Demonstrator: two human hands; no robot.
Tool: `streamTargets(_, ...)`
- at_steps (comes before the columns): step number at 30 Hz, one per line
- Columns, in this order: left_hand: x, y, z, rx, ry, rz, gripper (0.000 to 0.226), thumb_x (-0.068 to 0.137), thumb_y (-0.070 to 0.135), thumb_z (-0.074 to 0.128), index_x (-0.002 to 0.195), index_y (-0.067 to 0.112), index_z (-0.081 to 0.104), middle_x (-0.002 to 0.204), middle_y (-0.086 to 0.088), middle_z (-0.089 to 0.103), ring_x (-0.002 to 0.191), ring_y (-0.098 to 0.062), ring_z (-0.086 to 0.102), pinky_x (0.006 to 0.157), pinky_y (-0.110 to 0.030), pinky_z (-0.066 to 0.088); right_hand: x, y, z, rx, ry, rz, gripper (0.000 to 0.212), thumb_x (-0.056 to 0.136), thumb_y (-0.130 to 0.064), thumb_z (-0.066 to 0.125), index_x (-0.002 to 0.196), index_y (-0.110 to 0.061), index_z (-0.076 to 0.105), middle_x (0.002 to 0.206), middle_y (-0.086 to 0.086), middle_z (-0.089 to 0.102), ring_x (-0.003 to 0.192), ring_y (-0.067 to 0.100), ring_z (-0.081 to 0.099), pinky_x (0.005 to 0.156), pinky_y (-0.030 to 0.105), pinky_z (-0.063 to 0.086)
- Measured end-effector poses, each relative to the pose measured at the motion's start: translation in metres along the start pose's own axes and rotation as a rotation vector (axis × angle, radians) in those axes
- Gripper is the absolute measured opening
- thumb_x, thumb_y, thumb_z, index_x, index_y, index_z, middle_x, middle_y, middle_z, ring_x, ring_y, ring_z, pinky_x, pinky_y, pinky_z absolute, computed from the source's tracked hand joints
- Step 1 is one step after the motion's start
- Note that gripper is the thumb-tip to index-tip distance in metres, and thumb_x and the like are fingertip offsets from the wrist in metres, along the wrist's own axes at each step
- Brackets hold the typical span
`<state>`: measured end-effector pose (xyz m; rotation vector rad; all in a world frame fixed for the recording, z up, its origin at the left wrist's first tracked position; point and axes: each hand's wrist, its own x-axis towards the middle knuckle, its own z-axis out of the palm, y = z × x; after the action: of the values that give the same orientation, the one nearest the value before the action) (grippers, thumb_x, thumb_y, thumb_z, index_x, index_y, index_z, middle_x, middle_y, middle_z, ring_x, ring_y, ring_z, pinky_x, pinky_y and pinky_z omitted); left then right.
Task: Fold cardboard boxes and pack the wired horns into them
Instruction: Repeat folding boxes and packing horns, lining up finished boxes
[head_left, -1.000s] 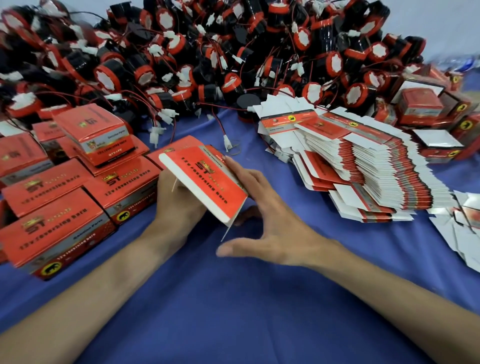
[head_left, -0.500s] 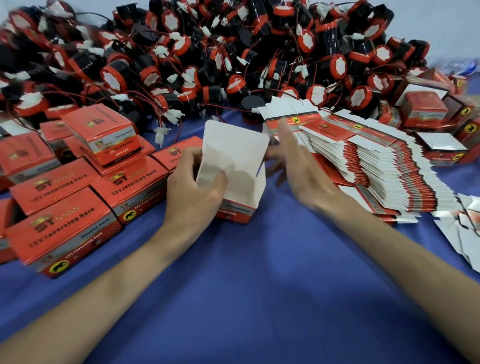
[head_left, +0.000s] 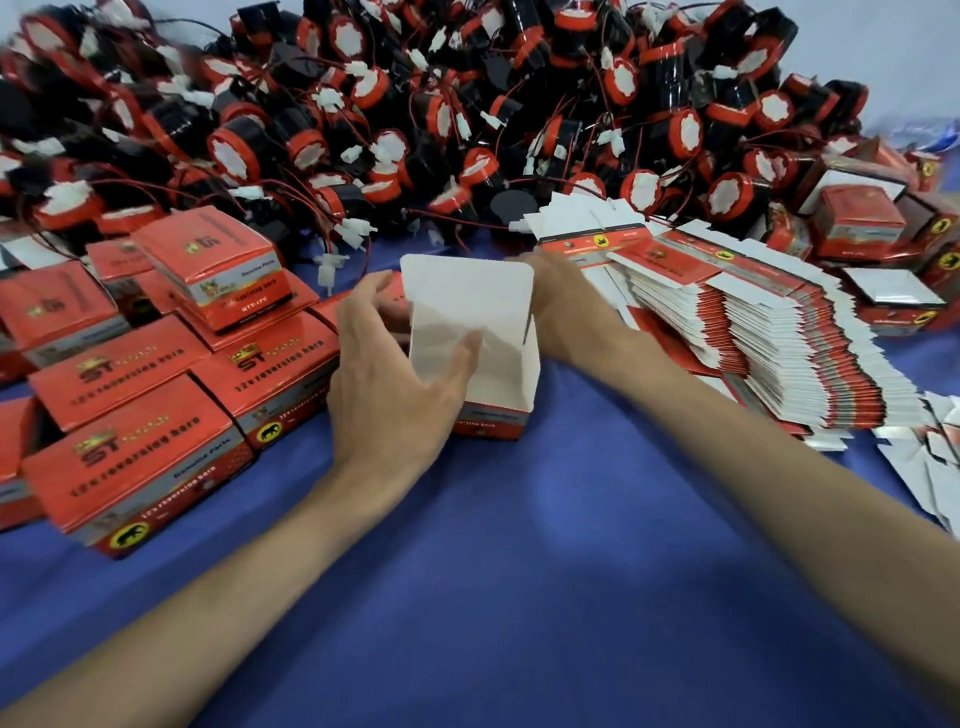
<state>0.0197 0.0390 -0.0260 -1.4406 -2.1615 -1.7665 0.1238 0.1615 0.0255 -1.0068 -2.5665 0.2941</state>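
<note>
Left hand (head_left: 395, 395) curled round the open box (head_left: 493, 374), right hand (head_left: 576, 322) closer behind it than before, grip unclear tbh; open blue cloth (head_left: 519, 597) nearside.

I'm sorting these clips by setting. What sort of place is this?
Probably a small packing workbench: a heap of wired horns, a stack of flat cartons and closed red boxes on a blue cloth.

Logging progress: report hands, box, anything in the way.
Left hand grips open box, thumb inside. Right hand behind its flap, fingers hidden. Nothing inside yet. Flat cartons crowd the right hand.
</note>
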Motion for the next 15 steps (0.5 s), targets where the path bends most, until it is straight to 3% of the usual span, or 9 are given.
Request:
streamTargets(2, -0.001, 0.002, 0.001, 0.032, 0.009, -0.002, 0.071, 0.073, 0.055, 0.066, 0.13, 0.021, 0.039, 0.111, 0.011, 0.043, 0.088, 0.008, 0.044, 0.077, -0.028, 0.039, -0.013, 0.019, -0.015, 0.097, 0.2, 0.072, 0.018, 0.087, -0.012, 0.05, 0.074, -0.004, 0.06, 0.072, 0.012, 0.062, 0.068, 0.027, 0.048, 0.061, 0.03, 0.033)
streamTargets(5, -0.002, 0.004, 0.001, 0.07, 0.02, -0.002, 0.075, 0.073, 0.064, 0.061, 0.129, 0.021, 0.036, 0.113, 0.01, 0.037, 0.09, -0.002, 0.044, 0.073, -0.03, 0.037, -0.051, 0.041, -0.048, 0.734, 0.154, 0.063, 0.018, 0.075, -0.009, 0.049, 0.064, -0.011, 0.063, 0.048, -0.006, 0.05, 0.045, 0.01, 0.039, 0.045, 0.019, 0.03)
streamTargets(8, -0.003, 0.004, 0.002, 0.095, 0.01, 0.033, 0.081, 0.072, 0.073, 0.057, 0.128, 0.022, 0.029, 0.115, 0.008, 0.028, 0.09, -0.006, 0.044, 0.069, -0.029, 0.038, -0.074, 0.054, -0.066, 1.186, 0.03, -0.114, 0.015, 0.075, -0.012, 0.056, 0.076, -0.018, 0.07, 0.059, -0.003, 0.046, 0.054, 0.013, 0.035, 0.051, 0.02, 0.031)
streamTargets(11, -0.004, 0.003, 0.002, 0.067, 0.011, 0.103, 0.083, 0.07, 0.069, 0.062, 0.13, 0.026, 0.025, 0.118, 0.006, 0.022, 0.101, -0.006, 0.041, 0.076, -0.025, 0.042, -0.075, 0.055, -0.066, 1.182, 0.056, -0.182, 0.011, 0.078, -0.026, 0.074, 0.085, -0.019, 0.072, 0.066, 0.008, 0.044, 0.06, 0.013, 0.037, 0.058, 0.021, 0.034)
streamTargets(13, -0.004, 0.002, 0.002, 0.038, 0.027, 0.16, 0.088, 0.069, 0.061, 0.067, 0.134, 0.021, 0.024, 0.122, 0.003, 0.02, 0.117, -0.02, 0.04, 0.092, -0.026, 0.042, -0.072, 0.054, -0.058, 1.083, 0.164, -0.131, 0.019, 0.088, -0.039, 0.064, 0.08, -0.023, 0.071, 0.075, 0.019, 0.046, 0.066, 0.012, 0.043, 0.063, 0.021, 0.04)
streamTargets(15, -0.005, 0.002, 0.002, 0.036, 0.035, 0.211, 0.091, 0.069, 0.052, 0.07, 0.136, 0.012, 0.024, 0.126, -0.001, 0.02, 0.122, -0.035, 0.038, 0.102, -0.04, 0.041, -0.068, 0.05, -0.048, 1.027, 0.25, -0.021, 0.035, 0.098, -0.036, 0.043, 0.079, -0.022, 0.069, 0.081, 0.006, 0.062, 0.075, 0.009, 0.057, 0.07, 0.021, 0.047)
